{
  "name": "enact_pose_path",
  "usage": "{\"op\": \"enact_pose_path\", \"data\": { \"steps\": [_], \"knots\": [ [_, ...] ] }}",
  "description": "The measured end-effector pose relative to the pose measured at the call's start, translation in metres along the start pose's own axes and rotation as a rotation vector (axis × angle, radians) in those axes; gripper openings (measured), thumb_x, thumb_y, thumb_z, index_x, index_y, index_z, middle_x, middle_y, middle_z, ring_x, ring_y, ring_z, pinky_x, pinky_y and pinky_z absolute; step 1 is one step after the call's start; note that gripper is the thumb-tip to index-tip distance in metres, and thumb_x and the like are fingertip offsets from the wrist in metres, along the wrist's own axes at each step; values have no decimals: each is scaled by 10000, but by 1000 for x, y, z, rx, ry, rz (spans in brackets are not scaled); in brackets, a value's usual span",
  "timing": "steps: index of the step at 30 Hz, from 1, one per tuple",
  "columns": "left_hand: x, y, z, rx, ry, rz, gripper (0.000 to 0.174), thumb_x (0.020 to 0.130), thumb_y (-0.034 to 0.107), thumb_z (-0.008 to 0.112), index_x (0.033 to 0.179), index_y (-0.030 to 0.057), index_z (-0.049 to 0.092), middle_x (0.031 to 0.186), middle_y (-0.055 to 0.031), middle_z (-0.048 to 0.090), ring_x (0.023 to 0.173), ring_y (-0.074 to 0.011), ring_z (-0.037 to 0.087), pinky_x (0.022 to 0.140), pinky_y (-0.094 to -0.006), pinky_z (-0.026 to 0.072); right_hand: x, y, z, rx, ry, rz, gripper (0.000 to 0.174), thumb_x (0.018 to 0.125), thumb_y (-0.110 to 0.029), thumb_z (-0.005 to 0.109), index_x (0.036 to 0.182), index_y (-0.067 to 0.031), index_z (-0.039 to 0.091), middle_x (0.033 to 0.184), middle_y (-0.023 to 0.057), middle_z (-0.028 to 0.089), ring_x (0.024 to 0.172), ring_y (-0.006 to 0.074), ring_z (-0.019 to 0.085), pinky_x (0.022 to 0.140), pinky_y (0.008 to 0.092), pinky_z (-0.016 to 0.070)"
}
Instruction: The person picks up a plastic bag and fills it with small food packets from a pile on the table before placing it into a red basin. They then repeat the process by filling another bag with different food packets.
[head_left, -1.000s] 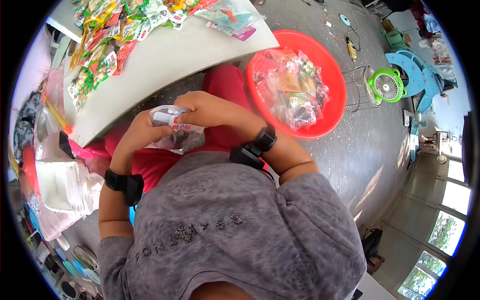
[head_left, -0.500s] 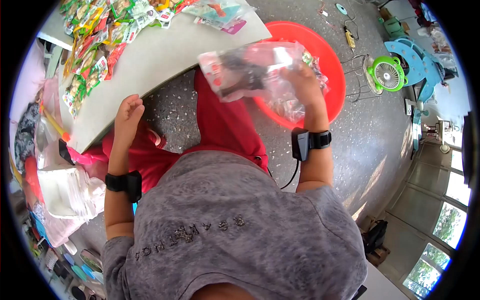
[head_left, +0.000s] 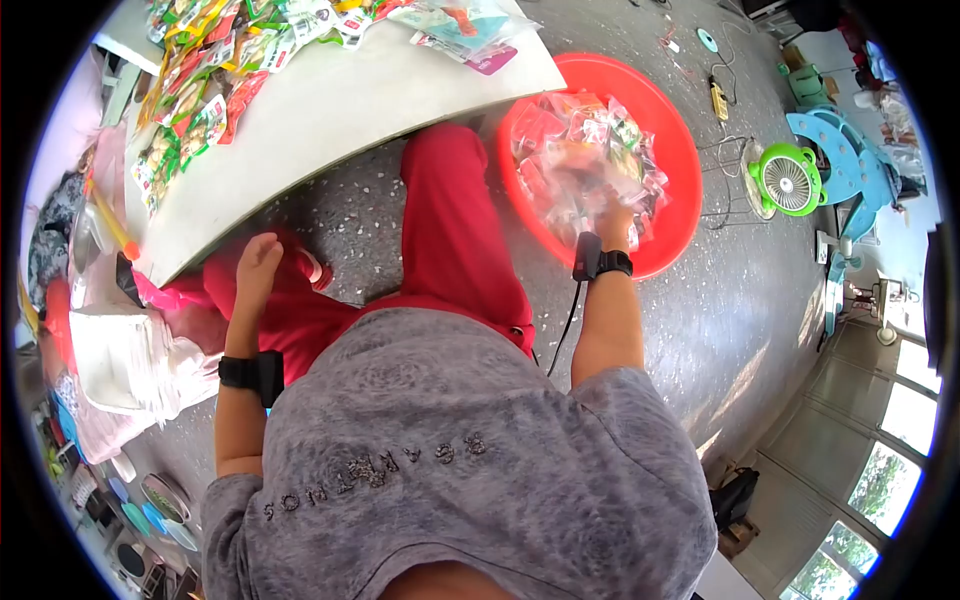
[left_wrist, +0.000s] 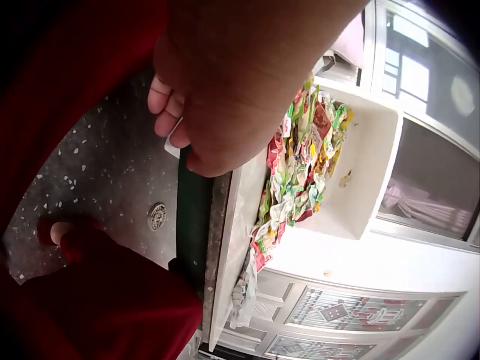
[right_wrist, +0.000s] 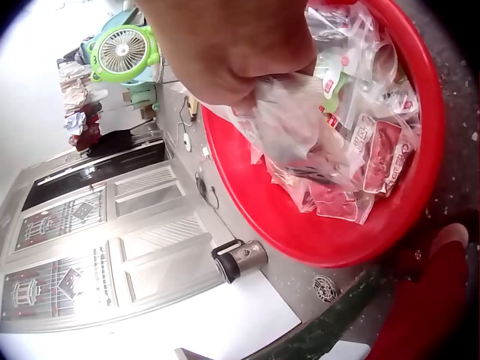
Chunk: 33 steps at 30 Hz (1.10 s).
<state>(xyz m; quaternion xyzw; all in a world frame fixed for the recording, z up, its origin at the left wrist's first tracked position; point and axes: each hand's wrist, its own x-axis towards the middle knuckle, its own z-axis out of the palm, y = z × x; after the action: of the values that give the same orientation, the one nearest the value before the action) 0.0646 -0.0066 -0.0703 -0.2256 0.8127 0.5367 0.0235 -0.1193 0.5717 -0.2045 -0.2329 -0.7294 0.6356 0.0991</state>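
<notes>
In the head view the right hand (head_left: pixel 617 215) is down in the red basin (head_left: pixel 683 190), among clear plastic packages (head_left: pixel 575 165). Seen from the right wrist, that hand (right_wrist: pixel 244 56) has its fingers curled round a clear bag (right_wrist: pixel 300 131) over the heap of packages (right_wrist: pixel 386 154); its fingertips are partly hidden. The left hand (head_left: pixel 257 272) is raised over the left thigh near the table's edge, holding nothing, its fingers loosely bent. The left wrist view shows this hand (left_wrist: pixel 225 97) beside the table edge.
Colourful snack packets (head_left: pixel 190 100) lie heaped on the white table (head_left: pixel 330 115), with flat clear bags (head_left: pixel 470 35) near its corner. A white foam box (head_left: pixel 105 355) stands at the left. A green fan (head_left: pixel 787 180) is right of the basin.
The right hand has parted from the left, carrying the clear bag rightward and down into the basin. The left hand has let go of the bag and stays over the left thigh.
</notes>
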Motion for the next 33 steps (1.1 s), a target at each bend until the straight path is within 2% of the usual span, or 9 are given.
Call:
{"op": "enact_pose_path", "data": {
  "steps": [4, 9, 12, 15, 16, 18, 23, 28, 33],
  "knots": [
    [-6, -6, -5, -2, 40, -9, 234, 783, 130, 512, 980, 4, 499, 901, -36, 525, 856, -112, 486, 764, -227, 382, -2, 20, 39, -209, -88, -10, 167, 704, -9, 514, 854, -10, 439, 690, 88, 493, 523, 183, 494, 391, 278, 363],
    [-18, -6, -10, -15, 87, -10, 230, 781, 129, 515, 978, 12, 497, 861, -25, 523, 804, -97, 487, 716, -215, 392, -22, 39, 61, 183, -30, 568, 88, 691, 26, 460, 771, 10, 429, 651, 100, 473, 500, 204, 500, 383, 265, 378],
    [-24, -6, -15, -135, 87, -23, 223, 779, 127, 517, 972, 16, 495, 797, -11, 519, 716, -78, 480, 640, -199, 397, -11, 41, 59, 314, -26, 683, 46, 682, 47, 428, 722, 23, 424, 628, 108, 461, 487, 217, 504, 378, 258, 388],
    [-27, 3, -13, -212, 163, -29, 215, 775, 113, 520, 965, 15, 494, 744, -9, 515, 651, -71, 467, 583, -193, 395, 13, 59, 65, 258, -169, 506, 55, 676, 78, 432, 665, 25, 419, 607, 102, 448, 542, 232, 523, 408, 247, 407],
    [-25, -1, -17, -199, 152, -12, 217, 773, 106, 523, 967, 15, 493, 767, -16, 516, 676, -73, 473, 601, -196, 399, 23, 41, 64, 308, -315, 603, 56, 714, 15, 452, 671, -19, 442, 642, 86, 468, 577, 199, 504, 451, 232, 421],
    [-23, -4, -23, -143, 213, 99, 205, 774, 108, 527, 954, 14, 502, 820, -22, 512, 735, -76, 476, 638, -199, 400, -15, -39, 85, 301, -417, 561, 63, 762, -69, 435, 729, -33, 474, 721, 77, 499, 698, 202, 513, 532, 243, 419],
    [-29, 3, -56, -127, 470, 124, 180, 757, 111, 531, 906, 10, 516, 764, -20, 521, 685, -69, 472, 627, -198, 394, -88, -151, 145, 253, -710, 305, 104, 779, -91, 486, 878, -63, 474, 786, 46, 545, 688, 157, 533, 548, 239, 412],
    [-54, 11, -116, 373, 770, 190, 190, 698, 132, 519, 847, 14, 524, 802, -137, 538, 807, -286, 511, 701, -346, 410, -128, -166, 196, -18, -729, -192, 128, 770, -78, 489, 884, -27, 514, 812, 45, 538, 730, 107, 506, 621, 214, 404],
    [-75, -25, -212, 816, 1176, 178, 272, 693, 166, 535, 939, 49, 536, 960, -141, 527, 929, -301, 476, 811, -365, 376, -154, -162, 225, -247, -624, -563, 158, 750, -55, 487, 876, 36, 515, 870, 96, 529, 784, 152, 492, 727, 255, 402]
  ]
}}
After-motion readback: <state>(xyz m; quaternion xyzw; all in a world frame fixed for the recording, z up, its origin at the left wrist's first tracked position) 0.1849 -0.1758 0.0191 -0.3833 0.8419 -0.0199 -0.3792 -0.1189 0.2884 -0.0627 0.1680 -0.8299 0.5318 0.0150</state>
